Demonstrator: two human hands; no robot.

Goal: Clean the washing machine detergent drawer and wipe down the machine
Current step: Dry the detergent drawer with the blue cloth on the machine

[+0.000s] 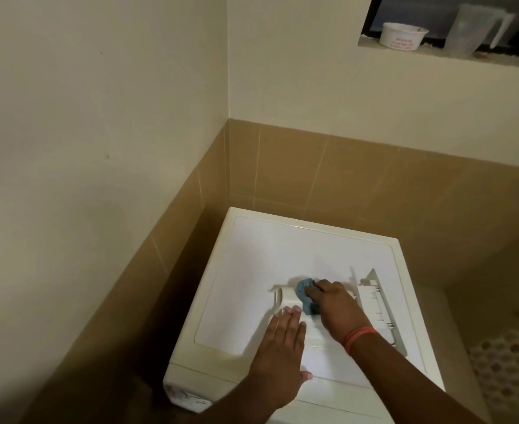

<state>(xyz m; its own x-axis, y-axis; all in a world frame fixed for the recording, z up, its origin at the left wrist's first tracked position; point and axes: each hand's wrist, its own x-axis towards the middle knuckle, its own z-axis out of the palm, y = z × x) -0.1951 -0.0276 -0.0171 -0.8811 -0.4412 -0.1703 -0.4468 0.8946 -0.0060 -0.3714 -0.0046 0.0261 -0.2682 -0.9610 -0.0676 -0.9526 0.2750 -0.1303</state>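
The hands work as a pair: the left hand lies flat with straight fingers, steadying the detergent drawer, which rests on top of the washing machine, while the right hand grips a bunched blue cloth pressed against it. Best to keep the left palm firm so the drawer cannot slide, and work the cloth into corners with short strokes

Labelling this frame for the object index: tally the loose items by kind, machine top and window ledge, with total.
White plastic detergent drawer parts on the white washing machine: 2 (one under the hands, one at right)
Blue cloth: 1
White round tub on ledge: 1
Translucent plastic jug on ledge: 1
Total: 5
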